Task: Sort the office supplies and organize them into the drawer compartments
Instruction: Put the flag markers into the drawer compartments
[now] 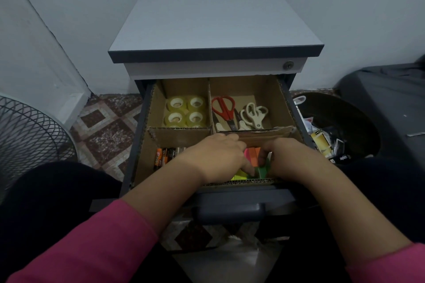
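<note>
The drawer [138, 145] is being kept pulled out so that its cardboard divider [210, 108] is reachable from above, and like is being kept with like: four tape rolls [185, 111] are lying flat in the back left compartment, while red scissors [224, 108] and cream scissors [254, 115] are lying side by side in the back right one. Batteries [164, 156] are being kept in the front left part. In the front right part, bright sticky notes [251, 156] in pink, orange, green and yellow are being worked on by both hands. The left hand [213, 158] is being laid over the pads with fingers curled down onto them, and the right hand [289, 158] is being closed in from the other side, apparently so the stacks are squared between them; whether either hand is truly gripping a pad cannot be told, since the fingertips are hidden. A wire bin [27, 131] is standing to the left.
</note>
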Motion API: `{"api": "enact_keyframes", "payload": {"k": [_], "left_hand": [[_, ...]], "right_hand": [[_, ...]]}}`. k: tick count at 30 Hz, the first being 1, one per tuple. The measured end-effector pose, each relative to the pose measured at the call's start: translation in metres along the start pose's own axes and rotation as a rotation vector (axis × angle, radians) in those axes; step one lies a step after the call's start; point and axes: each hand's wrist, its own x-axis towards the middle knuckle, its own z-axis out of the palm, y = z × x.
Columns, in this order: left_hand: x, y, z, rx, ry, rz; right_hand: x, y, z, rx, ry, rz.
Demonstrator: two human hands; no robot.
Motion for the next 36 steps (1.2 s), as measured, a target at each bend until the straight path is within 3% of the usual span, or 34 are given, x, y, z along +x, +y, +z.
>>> {"api": "enact_keyframes", "payload": {"k": [11, 19, 36], "left_hand": [[-0.0007, 0.0015, -0.0019, -0.010, 0.008, -0.019], [0.0012, 0.0040, 0.0008, 0.049, 0.036, -0.081], [0.0028, 0.0050, 0.0016, 0.086, 0.035, -0.089]], "right_hand": [[0.0012, 0.0025, 0.0001, 0.034, 0.022, -0.003], [0.0058, 0.0045, 0.0022, 0.093, 0.237, 0.020], [0.0038, 0.0013, 0.0045, 0.063, 0.221, 0.018]]}}
